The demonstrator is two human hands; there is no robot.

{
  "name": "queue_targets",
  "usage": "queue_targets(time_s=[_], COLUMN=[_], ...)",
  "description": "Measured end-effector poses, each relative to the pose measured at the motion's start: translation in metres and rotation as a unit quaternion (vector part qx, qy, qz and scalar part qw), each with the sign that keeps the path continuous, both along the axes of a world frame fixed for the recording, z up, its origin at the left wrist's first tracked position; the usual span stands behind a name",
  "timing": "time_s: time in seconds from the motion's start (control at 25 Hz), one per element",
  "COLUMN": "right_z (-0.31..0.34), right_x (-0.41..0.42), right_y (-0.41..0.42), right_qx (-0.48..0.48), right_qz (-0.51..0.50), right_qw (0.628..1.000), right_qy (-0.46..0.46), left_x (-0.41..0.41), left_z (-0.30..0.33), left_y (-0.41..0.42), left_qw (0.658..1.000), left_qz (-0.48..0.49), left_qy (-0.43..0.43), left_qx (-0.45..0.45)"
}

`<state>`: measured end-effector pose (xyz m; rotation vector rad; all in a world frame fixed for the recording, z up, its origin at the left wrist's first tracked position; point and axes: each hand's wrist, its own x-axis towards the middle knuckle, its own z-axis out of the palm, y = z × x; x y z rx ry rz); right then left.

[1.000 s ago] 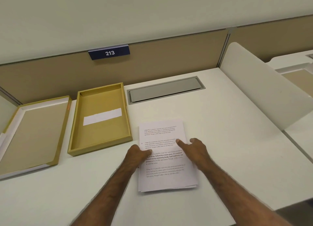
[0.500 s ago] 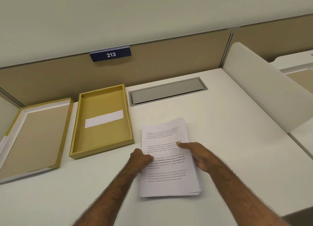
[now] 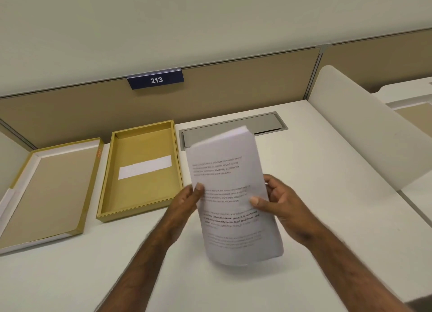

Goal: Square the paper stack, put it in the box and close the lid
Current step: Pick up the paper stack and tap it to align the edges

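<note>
White laminate desk [image 3: 327, 218] ran under everything, backed by a tan fabric partition panel [image 3: 233, 94] carrying a small navy plaque marked 213 [image 3: 156, 79]. A curved white divider panel [image 3: 364, 124] stood along the desk's right side. Far left lay the shallow gold-edged cardboard lid [image 3: 46, 190], inside face up, just beside the open mustard-yellow cardboard box [image 3: 140, 171]; box held only a white paper strip [image 3: 145, 167] on its floor. Grey metal cable hatch [image 3: 264, 122] sat recessed at the back, partly hidden by the sheets. The white stack of printed paper sheets [image 3: 231, 206] was lifted clear of the desk, tilted, top edge leaning away, just right of the box, blurred. Left hand [image 3: 187, 202] gripped its left edge, thumb on the front. Right hand [image 3: 280, 202] clamped the right edge, thumb across the printed face
</note>
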<state>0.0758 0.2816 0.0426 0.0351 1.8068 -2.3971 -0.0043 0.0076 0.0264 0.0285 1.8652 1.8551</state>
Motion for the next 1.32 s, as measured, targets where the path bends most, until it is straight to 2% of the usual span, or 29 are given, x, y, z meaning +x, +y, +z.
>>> queue_targets(time_s=[0.12, 0.2, 0.28, 0.4, 0.48, 0.56, 0.76, 1.0, 1.12, 1.24, 1.32], right_z=[0.031, 0.030, 0.010, -0.031, -0.045, -0.051, -0.045, -0.020, -0.027, -0.037, -0.045], right_x=[0.000, 0.000, 0.000, 0.006, 0.011, 0.013, 0.014, 0.017, 0.019, 0.017, 0.014], right_y=[0.009, 0.012, 0.008, 0.002, 0.001, 0.003, 0.001, 0.004, -0.001, 0.006, 0.012], right_qx=[0.019, 0.034, 0.051, 0.135, 0.159, 0.161, 0.251, 0.255, 0.266, 0.255, 0.256], right_qz=[0.013, -0.016, -0.054, -0.094, -0.104, -0.102, -0.119, -0.136, -0.108, -0.132, -0.125], right_qw=[0.996, 0.993, 0.991, 0.982, 0.979, 0.979, 0.956, 0.947, 0.951, 0.954, 0.955], right_qy=[0.088, 0.111, 0.110, 0.090, 0.075, 0.069, 0.095, 0.141, 0.111, 0.091, 0.083], left_x=[-0.005, -0.004, 0.005, 0.028, 0.039, 0.039, 0.031, 0.026, 0.027, 0.033, 0.036], left_z=[0.035, 0.042, 0.032, -0.005, -0.025, -0.029, -0.014, 0.001, -0.004, -0.021, -0.032], left_y=[0.004, 0.004, 0.007, 0.013, 0.012, 0.008, 0.015, 0.004, 0.002, 0.010, 0.016], left_qw=[0.988, 0.971, 0.964, 0.973, 0.977, 0.975, 0.969, 0.955, 0.961, 0.967, 0.971], left_qz=[0.062, 0.121, 0.136, 0.114, 0.090, 0.086, 0.099, 0.120, 0.102, 0.054, 0.059], left_qy=[0.122, 0.195, 0.222, 0.201, 0.193, 0.204, 0.226, 0.270, 0.258, 0.250, 0.228], left_qx=[0.078, 0.073, 0.058, -0.005, -0.023, -0.031, -0.012, 0.039, 0.011, -0.015, -0.029])
